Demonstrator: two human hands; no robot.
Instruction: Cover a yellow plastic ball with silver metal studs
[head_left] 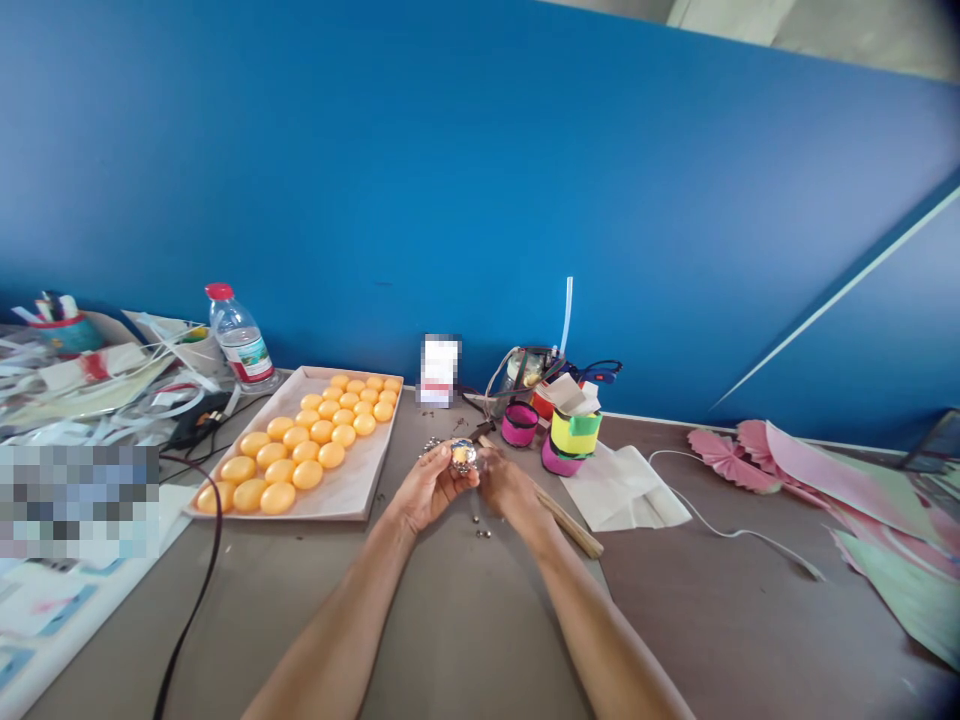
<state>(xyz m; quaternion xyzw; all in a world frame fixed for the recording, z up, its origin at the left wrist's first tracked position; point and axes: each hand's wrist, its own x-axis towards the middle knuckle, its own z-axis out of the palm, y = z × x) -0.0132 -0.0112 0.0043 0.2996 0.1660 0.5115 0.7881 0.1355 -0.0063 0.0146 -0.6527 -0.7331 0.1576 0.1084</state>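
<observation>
Where my hands meet above the middle of the table (480, 630), my left hand (433, 488) has a small silvery piece (463, 456) with a yellowish center pinched between thumb and fingers. My right hand (504, 484) is close against its right side with the fingers curled, but they blur together, so I cannot tell whether they grip anything. A few shiny bits (482, 534) lie on the tabletop just below my hands, and more glint behind my left fingers. Partly hidden by my right hand and forearm, a wooden stick (576, 528) slants out toward the right.

Just beyond my hands stands a pale upright card (439, 372), its face blurred out. To the right of it are a small magenta cup (519, 425) and a yellow, green and magenta container (574, 436) with papers poking from its top, and a jar (523, 375) among wires behind them. A creased white sheet (628, 486) lies next to the container; farther right spread pink fluted papers (731, 460).

On my left, a shallow tray (358, 488) bears rows of orange balls (321, 432). Past it stands a red-capped bottle (244, 345), with a tangle of white strips (112, 400) beyond. A blue partition (480, 200) rises behind everything.
</observation>
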